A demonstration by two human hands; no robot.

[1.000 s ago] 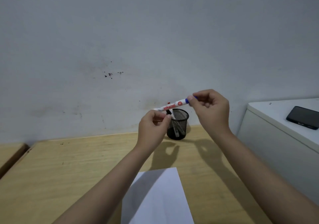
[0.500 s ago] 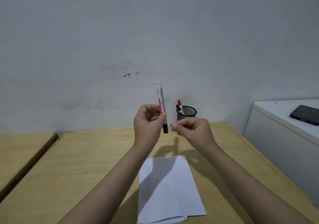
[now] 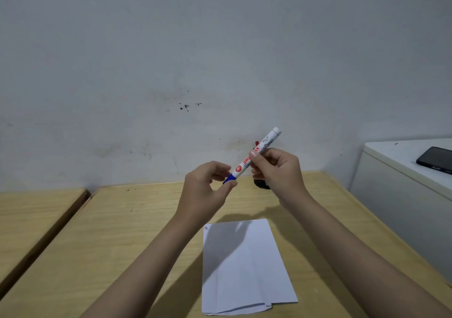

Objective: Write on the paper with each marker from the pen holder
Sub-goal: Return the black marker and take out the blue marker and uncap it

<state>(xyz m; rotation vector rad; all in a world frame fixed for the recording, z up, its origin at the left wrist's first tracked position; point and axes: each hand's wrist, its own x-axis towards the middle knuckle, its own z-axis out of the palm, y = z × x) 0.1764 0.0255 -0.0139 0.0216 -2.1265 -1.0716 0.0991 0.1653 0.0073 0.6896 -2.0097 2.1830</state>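
1. The blue marker [image 3: 254,156] hangs in the air above the far part of the bench [image 3: 102,232], tilted, its blue end low and to the left, its white end high and to the right.
2. The right hand [image 3: 276,170] has its grip closed round the middle of the barrel; the left hand [image 3: 208,188] pinches the blue end between thumb and fingertips.
3. Half a second ago the left hand alone held the marker upright, blue end down; now the barrel has passed to the right hand. By my judgement the cap is about to be pulled off or has just been pushed on; I cannot tell which.
4. The paper [image 3: 244,268] lies near, below the hands, with two tiny strokes at its far left corner, so some writing seems done already.
5. The pen holder [image 3: 263,185] is almost wholly hidden behind the right hand; only its dark base shows, and a red tip [image 3: 256,143] above. How many markers remain cannot be made out.
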